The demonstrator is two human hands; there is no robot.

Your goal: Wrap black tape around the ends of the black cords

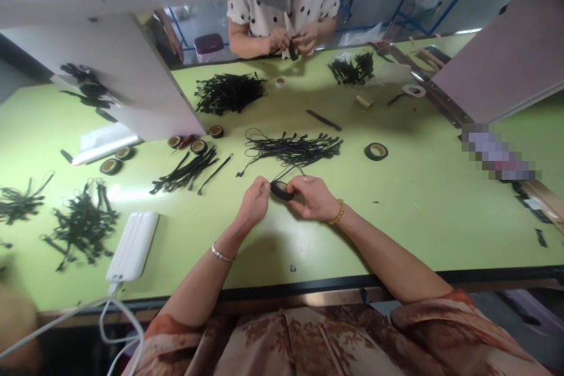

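Note:
My right hand (315, 197) is closed around a roll of black tape (281, 191), held over the green table. My left hand (255, 202) pinches at the left side of the roll, on a thin black cable (287, 171) that loops up between the two hands. The cable's end is hidden by my fingers. Just beyond my hands lies a loose pile of black cables with small plugs (295, 148). To the left, a bundle of folded black cables (187, 170) rests near a single tied cable (215, 174).
Several tape rolls lie about, one (376, 151) at right. A white power bank (133, 245) with a white lead sits at left, near another cable pile (86, 223). Across the table (423, 235), a person's hands (293, 41) work beside a large cable heap (229, 93). Upright panels (145, 82) flank the middle.

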